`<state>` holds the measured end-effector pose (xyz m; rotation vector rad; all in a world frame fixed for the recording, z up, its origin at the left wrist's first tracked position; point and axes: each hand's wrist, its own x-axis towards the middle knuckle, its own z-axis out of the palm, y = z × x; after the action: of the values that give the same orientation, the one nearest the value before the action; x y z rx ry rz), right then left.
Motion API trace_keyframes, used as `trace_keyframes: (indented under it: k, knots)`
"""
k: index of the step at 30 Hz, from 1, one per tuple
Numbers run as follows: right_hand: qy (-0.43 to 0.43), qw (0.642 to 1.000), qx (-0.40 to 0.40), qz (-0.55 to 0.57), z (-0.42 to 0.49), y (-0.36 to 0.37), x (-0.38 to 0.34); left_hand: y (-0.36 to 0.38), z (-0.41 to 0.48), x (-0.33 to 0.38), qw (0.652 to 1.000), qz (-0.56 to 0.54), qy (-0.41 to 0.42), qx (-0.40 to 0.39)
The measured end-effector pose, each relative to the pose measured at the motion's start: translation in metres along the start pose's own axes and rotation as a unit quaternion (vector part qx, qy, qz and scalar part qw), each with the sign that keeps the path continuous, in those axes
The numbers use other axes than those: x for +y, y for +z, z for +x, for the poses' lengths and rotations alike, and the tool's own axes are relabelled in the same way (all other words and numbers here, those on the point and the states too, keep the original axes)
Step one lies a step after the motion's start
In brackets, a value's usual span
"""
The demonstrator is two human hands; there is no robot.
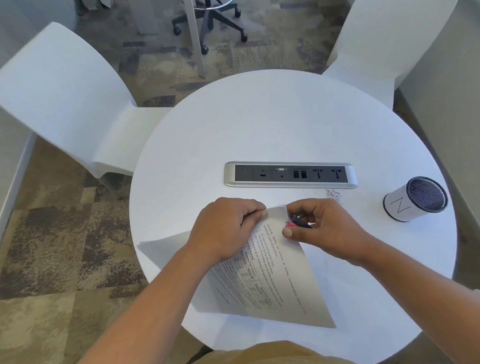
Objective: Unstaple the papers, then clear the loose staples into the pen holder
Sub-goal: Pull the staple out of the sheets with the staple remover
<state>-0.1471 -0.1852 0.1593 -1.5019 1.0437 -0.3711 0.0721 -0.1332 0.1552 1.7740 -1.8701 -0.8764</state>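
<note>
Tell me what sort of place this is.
Probably an office meeting nook: a round white table with a built-in silver power and data socket strip, two moulded white chairs drawn up, and a black wheeled stool base on patterned carpet.

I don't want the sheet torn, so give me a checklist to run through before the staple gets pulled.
1. Left hand pinning the papers near the corner: ok.
2. Right hand gripping the pink-and-black staple remover: ok.
3. Remover at the papers' top corner: ok.
4. Remover's teeth seated under the staple: cannot tell, fingers hide it.
5. Pen holder upright with its mouth open, within the table: ok.
6. Loose staples by the power strip cleared: not ok, they lie on the table.
</note>
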Motion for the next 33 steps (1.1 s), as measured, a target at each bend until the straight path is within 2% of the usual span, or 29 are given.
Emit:
trace_keyframes:
  k: [7, 15, 25, 33]
  knots:
    - [-0.015, 1.000, 0.003, -0.028, 0.001, 0.002, -0.006, 0.004, -0.001, 0.007, 1.000, -0.010, 0.009, -0.025]
    - [-0.018, 0.999, 0.018, -0.030, 0.005, 0.003, -0.010, 0.003, -0.001, 0.007, 0.998, -0.059, -0.021, -0.009]
    - [-0.006, 0.999, 0.039, 0.000, 0.015, 0.007, -0.012, 0.004, 0.003, -0.001, 0.997, -0.081, -0.018, -0.007]
    - [-0.020, 0.988, 0.053, -0.145, 0.034, -0.003, -0.011, -0.003, 0.009, -0.013, 0.997, -0.047, -0.068, -0.004]
